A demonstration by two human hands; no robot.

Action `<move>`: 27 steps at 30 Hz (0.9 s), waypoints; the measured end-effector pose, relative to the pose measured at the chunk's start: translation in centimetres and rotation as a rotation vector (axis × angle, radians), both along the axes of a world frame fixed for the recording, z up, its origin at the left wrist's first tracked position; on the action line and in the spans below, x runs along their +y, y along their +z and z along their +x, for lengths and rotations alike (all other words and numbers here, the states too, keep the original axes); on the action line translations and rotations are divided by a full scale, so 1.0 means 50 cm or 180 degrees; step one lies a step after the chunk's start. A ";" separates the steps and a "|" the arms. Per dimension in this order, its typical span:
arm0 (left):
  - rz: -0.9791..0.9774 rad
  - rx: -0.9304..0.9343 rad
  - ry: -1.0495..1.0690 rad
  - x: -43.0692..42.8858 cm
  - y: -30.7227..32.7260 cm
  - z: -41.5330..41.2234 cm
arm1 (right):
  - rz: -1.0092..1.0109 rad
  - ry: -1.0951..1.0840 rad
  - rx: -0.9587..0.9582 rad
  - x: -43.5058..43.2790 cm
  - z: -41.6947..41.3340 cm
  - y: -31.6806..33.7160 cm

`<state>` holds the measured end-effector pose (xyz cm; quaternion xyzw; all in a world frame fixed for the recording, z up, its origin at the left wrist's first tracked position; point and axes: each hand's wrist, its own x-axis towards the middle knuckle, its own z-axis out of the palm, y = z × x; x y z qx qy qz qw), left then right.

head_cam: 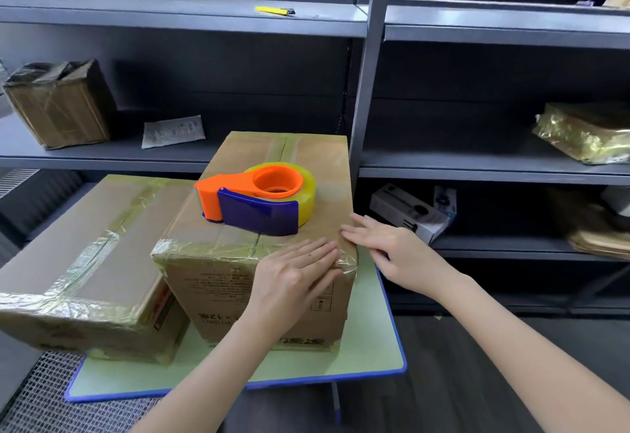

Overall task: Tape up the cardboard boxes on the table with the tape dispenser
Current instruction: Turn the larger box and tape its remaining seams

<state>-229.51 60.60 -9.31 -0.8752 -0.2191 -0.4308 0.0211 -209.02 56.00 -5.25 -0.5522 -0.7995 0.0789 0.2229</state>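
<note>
Leftmost, a low cardboard box (85, 255), taped along its edges, lies on the green counter (368, 357), just beside a taller cardboard box (218, 282). On top of the taller box rests the tape dispenser (255, 197), orange and purple around a yellowish roll, lying on its side with neither hand on it. Nearer the camera, the left hand (293, 272) lies flat with straight fingers over that box's taped near right corner, pressing the front face and top edge. Further right, the right hand (392, 248), fingers likewise straight and grasping nothing, touches the box's right top edge. Grey shelving (477, 173) stands behind.
</note>
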 end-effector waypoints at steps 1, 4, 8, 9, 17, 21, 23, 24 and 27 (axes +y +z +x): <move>-0.0009 0.0064 -0.0008 -0.004 0.001 0.009 | -0.0062 0.0008 -0.0072 -0.002 0.008 0.002; -0.0072 0.0196 0.0003 -0.006 0.001 0.032 | -0.0341 0.0184 -0.0320 -0.004 0.016 0.012; -0.0038 0.0184 0.0032 -0.004 -0.003 0.035 | -0.0498 0.0320 -0.0566 0.005 0.019 0.021; -0.0007 0.0171 0.0031 -0.005 -0.004 0.035 | -0.0462 0.0327 -0.0564 0.008 0.020 0.019; -0.0102 0.0170 0.0077 -0.015 -0.004 0.035 | 0.0051 0.0267 -0.0414 0.004 0.014 0.007; -0.0053 0.0371 0.0051 -0.018 -0.003 0.026 | 0.0016 0.0155 -0.0300 0.001 0.002 0.004; 0.0032 0.0355 0.0084 -0.014 -0.007 0.027 | 0.0021 0.0072 -0.0285 -0.002 -0.007 0.003; 0.0112 0.0327 0.0106 -0.011 -0.011 0.030 | 0.0007 0.0021 -0.0272 -0.002 -0.010 0.003; 0.0251 0.0144 0.0134 -0.005 -0.022 0.038 | -0.0058 -0.0118 -0.0197 -0.005 -0.016 0.002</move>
